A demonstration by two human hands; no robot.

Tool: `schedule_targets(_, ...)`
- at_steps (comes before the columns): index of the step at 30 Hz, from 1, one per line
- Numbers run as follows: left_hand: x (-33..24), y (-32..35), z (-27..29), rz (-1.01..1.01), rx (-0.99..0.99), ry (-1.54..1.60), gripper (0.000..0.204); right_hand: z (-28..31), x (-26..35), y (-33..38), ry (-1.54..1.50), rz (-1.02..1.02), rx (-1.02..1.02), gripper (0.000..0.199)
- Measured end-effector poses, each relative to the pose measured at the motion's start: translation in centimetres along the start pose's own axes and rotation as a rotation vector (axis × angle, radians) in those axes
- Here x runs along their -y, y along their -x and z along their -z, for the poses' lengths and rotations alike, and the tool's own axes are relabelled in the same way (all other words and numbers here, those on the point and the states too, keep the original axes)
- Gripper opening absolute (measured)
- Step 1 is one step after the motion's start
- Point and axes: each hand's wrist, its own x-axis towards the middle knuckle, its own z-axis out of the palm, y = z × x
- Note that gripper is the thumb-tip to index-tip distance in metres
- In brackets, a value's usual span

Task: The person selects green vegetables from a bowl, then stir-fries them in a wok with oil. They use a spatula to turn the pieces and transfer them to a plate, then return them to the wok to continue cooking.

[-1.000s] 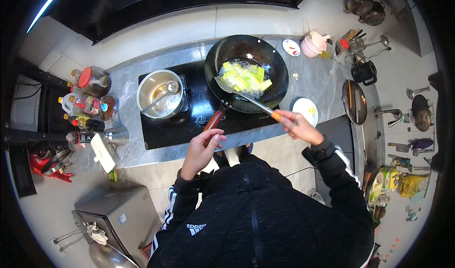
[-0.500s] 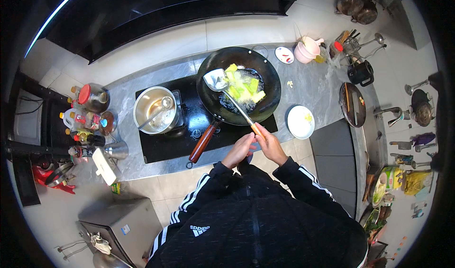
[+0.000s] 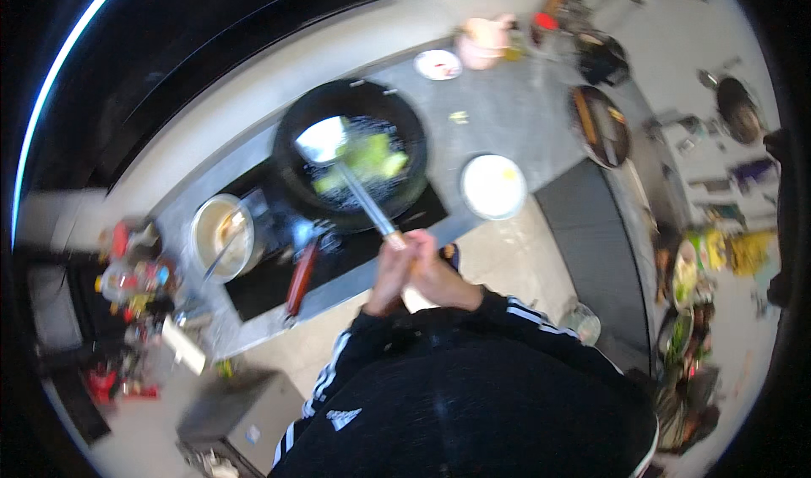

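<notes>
My right hand (image 3: pixel 441 277) is closed round the wooden handle of a metal wok spatula (image 3: pixel 363 198). The spatula's broad blade rests inside a black wok (image 3: pixel 405 113), at the left of pale green vegetable pieces (image 3: pixel 376 159) sitting in bubbling liquid. Close against the right hand and the handle's end is my left hand (image 3: pixel 390 277). Motion smears its fingers, so its grip is unclear. The wok's brown handle (image 3: pixel 302 277) points toward me, left of both hands.
Left of the wok, a steel pot (image 3: pixel 203 240) with a ladle in it stands on the black cooktop (image 3: pixel 253 296). A white bowl (image 3: pixel 494 201) sits to the right. Bottles and jars (image 3: pixel 135 275) crowd the left. A pink container (image 3: pixel 481 46) and a small plate (image 3: pixel 438 65) stand behind.
The whole view has swung and blurred, with the counter shifted left and tilted. My left hand is now closer against the right. The spatula remains in the wok.
</notes>
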Motion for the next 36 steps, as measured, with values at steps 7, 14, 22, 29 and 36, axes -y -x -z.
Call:
schedule_targets(7,-2.5,1.3,-0.4,0.119,-0.095,0.342,0.016,22.6,-7.6,0.8,0.037,0.159,-0.148,0.024)
schedule_targets(14,-3.0,2.9,-3.6,0.122,-0.302,0.46,0.014,53.9,-26.3,1.0,0.685,-0.377,-1.065,0.02)
schedule_targets(22,-4.9,4.7,-7.0,0.12,-0.476,0.54,0.02,62.9,-33.6,-6.3,0.883,-0.604,-0.893,0.025)
schedule_targets(29,-4.7,5.3,-7.9,0.17,-0.711,0.473,0.019,64.3,-33.8,-6.6,0.981,-0.702,-0.747,0.022)
schedule_targets(36,-4.5,5.1,-8.3,0.076,-0.536,0.517,0.021,64.8,-29.0,-3.3,0.826,-0.354,-0.966,0.025)
